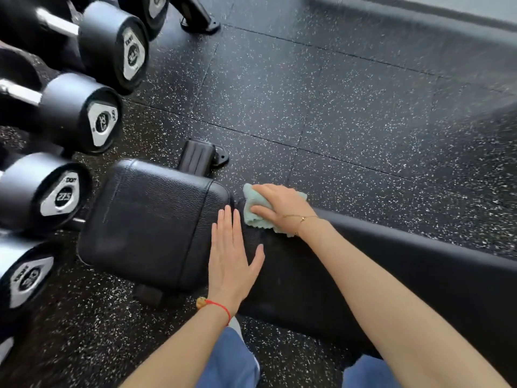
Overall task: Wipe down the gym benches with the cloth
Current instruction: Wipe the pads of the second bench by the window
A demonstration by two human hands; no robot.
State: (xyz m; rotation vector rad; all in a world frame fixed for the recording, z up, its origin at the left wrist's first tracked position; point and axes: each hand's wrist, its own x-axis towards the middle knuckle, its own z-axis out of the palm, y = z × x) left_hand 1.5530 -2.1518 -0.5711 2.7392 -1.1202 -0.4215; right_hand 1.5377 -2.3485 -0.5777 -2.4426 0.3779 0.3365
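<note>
- Head view, landmark was the black bench [363, 264]: two pads, seat pad [151, 222] on the left end, long back pad running right.
- Right hand [282, 204] lay on the pale green cloth [253, 217], fingers curled over it, pressing it onto the bench's far edge just beside the gap between the pads.
- Left hand [232, 256] lay flat with fingers straight and together, thumb spread, resting across that gap on the near side of the cloth, holding nothing.
- Red string bracelet [216, 305] sat on the left wrist, thin gold chain [300, 218] on the right.
- Dumbbells [81, 113] racked left of the bench's seat end.
- Speckled rubber floor [321, 107] lay beyond the bench.
- Blue trousers [232, 359] showed below the bench's near edge.
</note>
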